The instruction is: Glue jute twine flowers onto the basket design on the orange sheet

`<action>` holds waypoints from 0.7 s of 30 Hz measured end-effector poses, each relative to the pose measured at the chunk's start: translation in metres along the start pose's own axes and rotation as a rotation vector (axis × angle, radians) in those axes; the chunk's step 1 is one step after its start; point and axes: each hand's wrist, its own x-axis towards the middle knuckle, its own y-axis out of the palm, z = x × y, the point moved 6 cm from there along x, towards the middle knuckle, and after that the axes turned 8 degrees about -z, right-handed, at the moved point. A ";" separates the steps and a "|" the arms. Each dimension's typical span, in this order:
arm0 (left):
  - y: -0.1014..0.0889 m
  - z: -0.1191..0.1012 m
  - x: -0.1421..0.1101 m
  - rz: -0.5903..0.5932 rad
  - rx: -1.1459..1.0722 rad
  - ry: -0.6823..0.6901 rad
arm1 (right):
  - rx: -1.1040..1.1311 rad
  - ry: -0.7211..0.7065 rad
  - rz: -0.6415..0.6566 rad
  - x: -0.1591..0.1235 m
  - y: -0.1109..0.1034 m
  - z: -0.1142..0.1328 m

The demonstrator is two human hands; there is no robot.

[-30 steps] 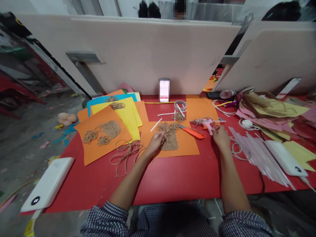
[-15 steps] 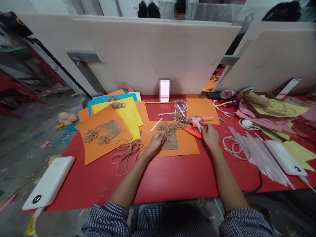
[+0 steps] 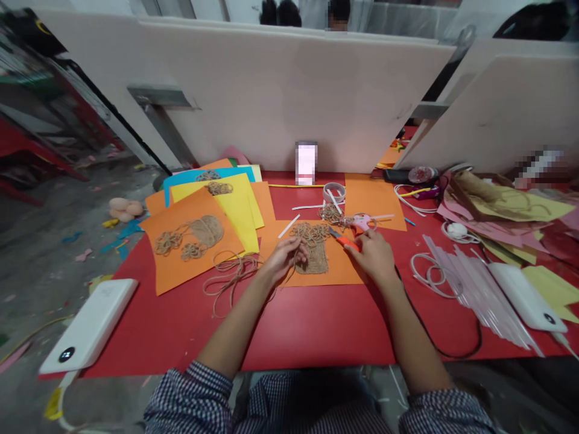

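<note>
My left hand is closed with a strand of twine at its curled fingers, along the left edge of a brown twine piece. That piece has a flat woven body with looped flowers above it and lies on an orange sheet. My right hand closes over the orange handle of a utility knife, its blade pointing left towards the flowers. Just beyond those fingers rests a pink glue gun. Loose twine trails over the table left of my left hand.
Coloured sheets bearing more twine flowers lie at left. A tape roll and a phone stand at the back. Clear glue sticks, a white power bank and cables are at right; another power bank sits front left.
My right hand brought the glue gun leftwards, let it go beside the knife, and moved onto the knife's handle. My left hand stayed by the twine piece, its fingers shifting slightly.
</note>
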 end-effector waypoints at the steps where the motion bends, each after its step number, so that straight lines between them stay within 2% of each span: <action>1: -0.003 0.000 0.001 -0.013 -0.026 -0.030 | 0.063 0.006 0.024 0.000 -0.002 -0.002; 7: -0.010 -0.003 0.004 -0.012 -0.097 -0.025 | 0.430 0.150 0.064 -0.003 -0.006 -0.016; 10: -0.006 -0.007 0.001 0.011 -0.072 -0.026 | 0.527 0.197 0.046 -0.003 -0.004 -0.010; 14: 0.002 -0.015 -0.002 0.013 -0.001 -0.024 | 0.419 0.170 -0.023 0.008 -0.014 0.014; 17: 0.007 -0.017 0.003 0.005 0.073 -0.003 | 0.282 0.060 -0.054 0.022 -0.023 0.038; 21: 0.005 -0.018 0.010 -0.131 0.198 0.096 | 0.162 -0.105 -0.111 0.026 -0.024 0.061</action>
